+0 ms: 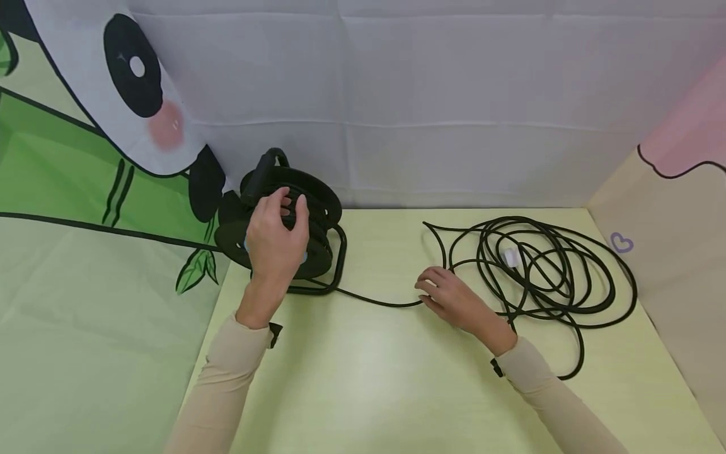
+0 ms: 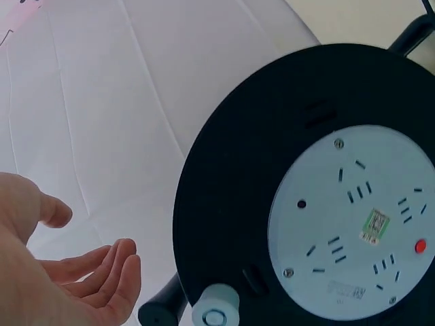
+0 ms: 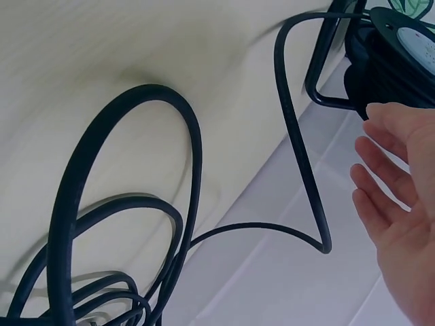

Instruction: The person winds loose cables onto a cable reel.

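Black cable reel (image 1: 317,192) stands at the person's left, paying its cable (image 1: 391,305) out past the right hand (image 1: 454,296), fingers slightly apart, into loose loops on the pale table (image 1: 368,378), while the left hand (image 1: 278,236) hovers beside the reel, thumb parted from loosely bent fingers.

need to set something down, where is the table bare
Widest: the table between the left sleeve and right sleeve. Smaller: behind the single cable run, between the reel and the loose coils, up to the grey backdrop. Crowded: back right, under the coils.
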`<move>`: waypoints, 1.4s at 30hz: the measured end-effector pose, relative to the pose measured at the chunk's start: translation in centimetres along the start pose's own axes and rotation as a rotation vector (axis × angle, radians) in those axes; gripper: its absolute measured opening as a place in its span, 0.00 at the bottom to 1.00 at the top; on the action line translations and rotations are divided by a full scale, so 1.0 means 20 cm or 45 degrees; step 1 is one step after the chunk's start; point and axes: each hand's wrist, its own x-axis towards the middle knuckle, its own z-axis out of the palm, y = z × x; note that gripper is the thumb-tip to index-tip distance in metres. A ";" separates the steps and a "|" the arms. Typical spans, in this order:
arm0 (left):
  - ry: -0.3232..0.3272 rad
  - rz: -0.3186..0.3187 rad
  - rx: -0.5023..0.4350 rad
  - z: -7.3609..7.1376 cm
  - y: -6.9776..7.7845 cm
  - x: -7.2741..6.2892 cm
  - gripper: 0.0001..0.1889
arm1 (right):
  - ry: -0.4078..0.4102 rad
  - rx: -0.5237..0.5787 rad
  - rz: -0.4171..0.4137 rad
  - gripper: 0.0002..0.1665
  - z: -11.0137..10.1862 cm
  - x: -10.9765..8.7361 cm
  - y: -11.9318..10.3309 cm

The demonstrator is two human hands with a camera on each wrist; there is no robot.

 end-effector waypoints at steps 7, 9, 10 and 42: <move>0.105 0.004 -0.037 -0.05 -0.05 0.06 0.19 | -0.050 -0.004 -0.006 0.16 0.07 -0.02 -0.02; 0.132 -0.007 -0.036 -0.07 -0.07 0.07 0.19 | -0.064 0.000 -0.010 0.17 0.09 -0.02 -0.02; 0.143 -0.007 -0.029 -0.07 -0.08 0.08 0.19 | -0.072 0.000 -0.014 0.17 0.10 -0.02 -0.02; -0.487 -0.399 -0.183 -0.17 -0.27 0.31 0.28 | -0.493 -0.285 0.200 0.08 0.21 -0.05 -0.09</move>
